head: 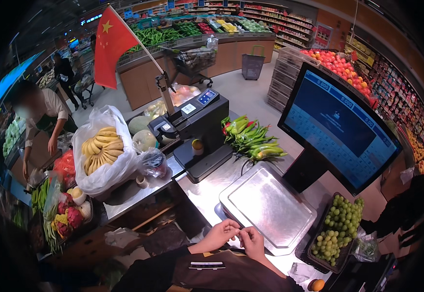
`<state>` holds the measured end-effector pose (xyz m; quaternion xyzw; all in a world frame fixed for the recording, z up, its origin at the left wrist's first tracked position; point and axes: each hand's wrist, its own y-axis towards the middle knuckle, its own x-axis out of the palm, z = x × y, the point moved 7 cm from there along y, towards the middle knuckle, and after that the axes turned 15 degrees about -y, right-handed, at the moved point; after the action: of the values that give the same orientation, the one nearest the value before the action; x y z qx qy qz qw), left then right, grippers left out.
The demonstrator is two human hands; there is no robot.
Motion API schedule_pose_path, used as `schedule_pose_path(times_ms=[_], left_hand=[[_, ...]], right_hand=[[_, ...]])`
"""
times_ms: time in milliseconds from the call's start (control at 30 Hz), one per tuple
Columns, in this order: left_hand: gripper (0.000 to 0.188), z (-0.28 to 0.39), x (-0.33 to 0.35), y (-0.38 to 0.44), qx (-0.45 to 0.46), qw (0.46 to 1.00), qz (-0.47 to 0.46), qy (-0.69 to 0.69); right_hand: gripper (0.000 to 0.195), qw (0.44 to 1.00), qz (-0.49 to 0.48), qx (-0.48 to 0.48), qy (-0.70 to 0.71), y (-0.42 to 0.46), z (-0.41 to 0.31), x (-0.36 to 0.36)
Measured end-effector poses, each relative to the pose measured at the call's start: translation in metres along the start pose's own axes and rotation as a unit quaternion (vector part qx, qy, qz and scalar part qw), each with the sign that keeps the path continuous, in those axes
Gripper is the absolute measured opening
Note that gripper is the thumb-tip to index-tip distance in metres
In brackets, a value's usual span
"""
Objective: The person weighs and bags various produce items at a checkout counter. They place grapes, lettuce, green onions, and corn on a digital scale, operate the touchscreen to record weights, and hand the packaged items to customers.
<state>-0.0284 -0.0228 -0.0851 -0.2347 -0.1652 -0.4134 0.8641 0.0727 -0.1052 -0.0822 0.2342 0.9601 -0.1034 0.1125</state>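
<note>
My left hand and my right hand meet in front of my dark apron, at the near edge of a steel scale platter. Fingers on both are curled and the fingertips come together; whether something tiny is pinched between them is too small to tell. The platter carries nothing. Beyond it stands a tilted touchscreen monitor with a keypad display. Bagged green and red peppers lie past the platter's far edge. Right of the platter, green grapes fill a dark basket.
A black label-printer unit with a flag stands ahead. Left are bananas in a white plastic bag, melons and dragon fruit. An orange fruit sits near right. A co-worker bends over produce at far left.
</note>
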Motion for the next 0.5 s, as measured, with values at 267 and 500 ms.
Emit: schedule_pose_path(times_ms=[267,500], left_hand=[[0.022,0.029,0.005,-0.013,0.206,0.900,0.040,0.382],[0.015,-0.025,0.005,-0.016,-0.250,0.893,-0.144,-0.346]], right_hand=[[0.016,0.975,-0.127,0.083,0.165,0.001,0.011,0.018],[0.016,0.990,-0.116,-0.015,0.084,0.001,-0.008,0.008]])
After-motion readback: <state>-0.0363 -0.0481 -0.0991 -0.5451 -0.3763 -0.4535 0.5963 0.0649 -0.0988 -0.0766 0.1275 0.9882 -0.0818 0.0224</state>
